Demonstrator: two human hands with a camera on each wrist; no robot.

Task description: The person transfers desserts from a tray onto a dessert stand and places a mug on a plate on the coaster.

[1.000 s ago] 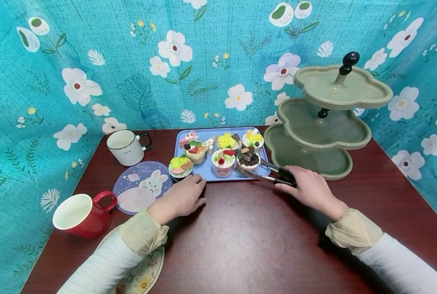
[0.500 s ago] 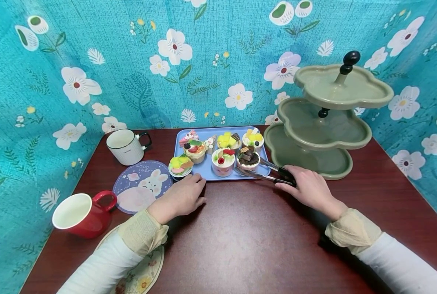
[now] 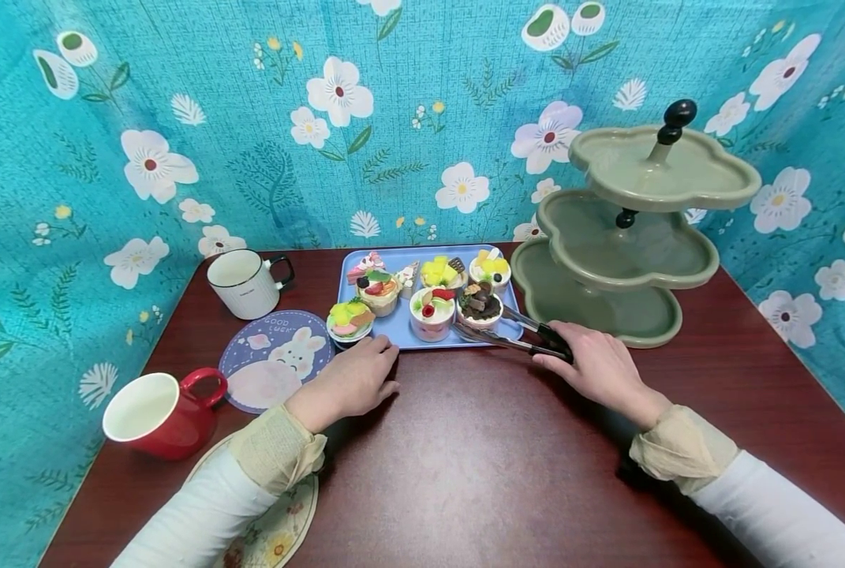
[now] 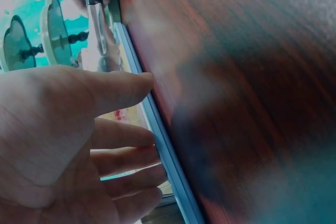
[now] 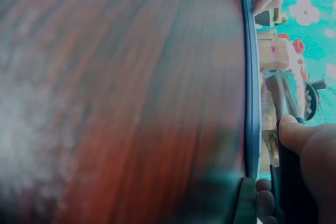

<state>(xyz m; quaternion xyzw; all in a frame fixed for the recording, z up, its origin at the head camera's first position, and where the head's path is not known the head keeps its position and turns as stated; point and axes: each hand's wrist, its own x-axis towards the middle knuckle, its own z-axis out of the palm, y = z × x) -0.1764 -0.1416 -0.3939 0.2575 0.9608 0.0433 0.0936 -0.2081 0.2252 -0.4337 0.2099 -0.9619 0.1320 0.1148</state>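
Observation:
My right hand [image 3: 602, 364] grips a pair of metal tongs [image 5: 286, 95] by their black handles. In the head view the tongs' two arms lie on either side of a dessert cup with chocolate topping [image 3: 480, 304]. That cup stands at the right front of a blue tray [image 3: 394, 327], beside a cup with strawberry and green fruit [image 3: 432, 314]. My left hand [image 3: 351, 381] rests by the tray's front left edge, fingertips right at the rim in the left wrist view, holding nothing. Just beyond it is a dark cup with yellow fruit topping [image 3: 349, 319].
A green three-tier stand [image 3: 628, 244] rises right of the tray, near my right hand. At left are a white mug [image 3: 243, 288], a red mug [image 3: 162, 418], a round bunny mat [image 3: 269, 363] and a floral mat [image 3: 290, 525] under my left forearm. Several other toy desserts [image 3: 442, 272] fill the tray.

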